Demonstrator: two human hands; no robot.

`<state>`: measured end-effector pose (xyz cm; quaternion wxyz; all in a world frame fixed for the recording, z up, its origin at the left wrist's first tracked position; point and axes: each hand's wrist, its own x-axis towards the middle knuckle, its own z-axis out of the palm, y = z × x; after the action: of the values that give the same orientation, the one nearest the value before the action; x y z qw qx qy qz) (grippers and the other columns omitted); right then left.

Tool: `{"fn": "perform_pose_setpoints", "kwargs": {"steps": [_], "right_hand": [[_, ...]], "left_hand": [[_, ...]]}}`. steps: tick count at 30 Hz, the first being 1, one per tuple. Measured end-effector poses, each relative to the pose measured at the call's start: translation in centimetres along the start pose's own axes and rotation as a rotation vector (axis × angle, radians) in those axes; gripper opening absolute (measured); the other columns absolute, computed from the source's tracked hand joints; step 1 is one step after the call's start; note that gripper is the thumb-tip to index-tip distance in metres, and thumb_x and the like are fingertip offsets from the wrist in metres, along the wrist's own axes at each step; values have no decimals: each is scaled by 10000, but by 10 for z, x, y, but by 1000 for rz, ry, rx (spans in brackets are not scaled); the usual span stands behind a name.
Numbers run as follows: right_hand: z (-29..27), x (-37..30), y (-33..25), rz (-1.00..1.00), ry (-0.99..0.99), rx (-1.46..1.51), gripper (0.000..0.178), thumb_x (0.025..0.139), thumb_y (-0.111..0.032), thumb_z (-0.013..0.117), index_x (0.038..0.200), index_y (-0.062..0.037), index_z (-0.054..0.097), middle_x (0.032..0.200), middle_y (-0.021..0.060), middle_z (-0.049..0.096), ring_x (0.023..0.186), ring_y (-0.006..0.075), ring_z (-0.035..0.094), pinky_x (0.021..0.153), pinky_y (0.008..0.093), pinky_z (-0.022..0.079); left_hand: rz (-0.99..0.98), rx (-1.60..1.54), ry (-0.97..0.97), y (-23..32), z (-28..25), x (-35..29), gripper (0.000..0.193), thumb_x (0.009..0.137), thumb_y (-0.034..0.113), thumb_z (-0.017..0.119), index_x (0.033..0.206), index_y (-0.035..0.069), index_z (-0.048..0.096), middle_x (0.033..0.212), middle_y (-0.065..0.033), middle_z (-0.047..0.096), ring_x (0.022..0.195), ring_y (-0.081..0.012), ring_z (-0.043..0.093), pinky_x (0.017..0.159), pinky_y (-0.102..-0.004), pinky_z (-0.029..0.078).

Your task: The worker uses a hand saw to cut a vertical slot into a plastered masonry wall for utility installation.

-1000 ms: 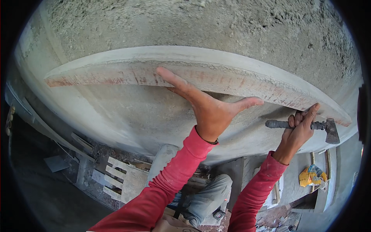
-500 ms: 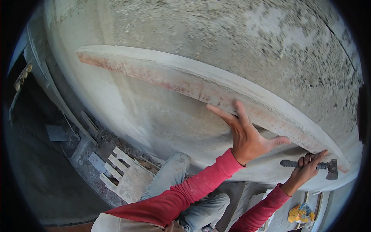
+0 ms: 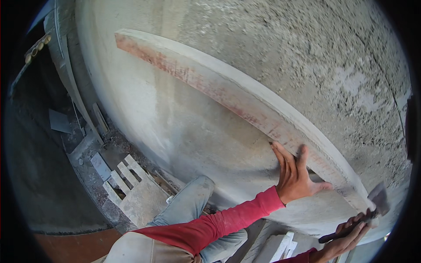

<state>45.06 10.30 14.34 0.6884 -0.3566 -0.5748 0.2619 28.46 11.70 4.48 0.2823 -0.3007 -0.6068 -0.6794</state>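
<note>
Rough wall (image 3: 280,57), blurred hammer (image 3: 368,208) head, right hand (image 3: 346,239) cut off.

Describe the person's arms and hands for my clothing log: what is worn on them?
Both arms wear long red sleeves, close-fitting and creased, ending at the wrists. The left sleeve shows along nearly its whole length; of the right sleeve only a short piece at the lower edge shows. The left hand and right hand are bare: no gloves, and no rings, watch or wristband that I can make out.
</note>
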Motion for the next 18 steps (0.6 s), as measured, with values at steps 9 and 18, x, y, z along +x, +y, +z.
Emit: {"fn": "perform_pose_setpoints", "kwargs": {"steps": [9,18], "right_hand": [[139,-53,-143,-999,-994,-157,406,904,-40,628,1308,-7,600,1148,188,703,759,217,716,711,321,538],[231,-87,-131,-1150,-879,-151,198,825,-263,709,894,-80,678,700,120,671,647,325,678,550,407,516]], "left_hand": [[45,-12,14,-4,-3,-5,1284,707,677,744,1544,-25,68,1454,-520,-82,1345,-710,-99,1014,-830,0],[190,-23,57,-19,-18,21,1196,731,623,734,1518,-31,116,1503,-447,-20,1373,-668,-102,1026,-820,5]]}}
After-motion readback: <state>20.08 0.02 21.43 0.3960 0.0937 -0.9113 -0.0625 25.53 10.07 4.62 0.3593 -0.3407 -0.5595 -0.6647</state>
